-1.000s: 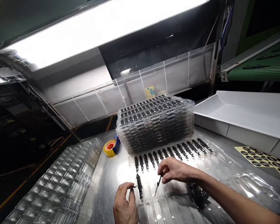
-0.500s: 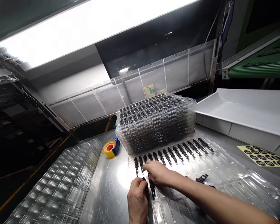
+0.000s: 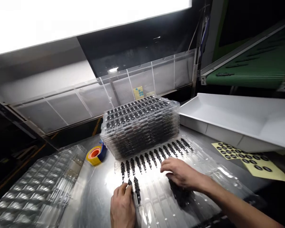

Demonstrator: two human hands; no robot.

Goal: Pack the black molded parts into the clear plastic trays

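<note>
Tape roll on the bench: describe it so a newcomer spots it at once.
On the metal bench, find the tall stack of clear trays. Just left of its near-left corner sits the tape roll. It is yellow with an orange core and a blue part on its right, unlike the clear plastic on either side.

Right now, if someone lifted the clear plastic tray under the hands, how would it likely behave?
The clear plastic tray would probably flex: its see-through pockets look thin-walled. Likely light, too, with many pockets bare. The black parts could slide out if it tipped, since no cover shows.
</note>
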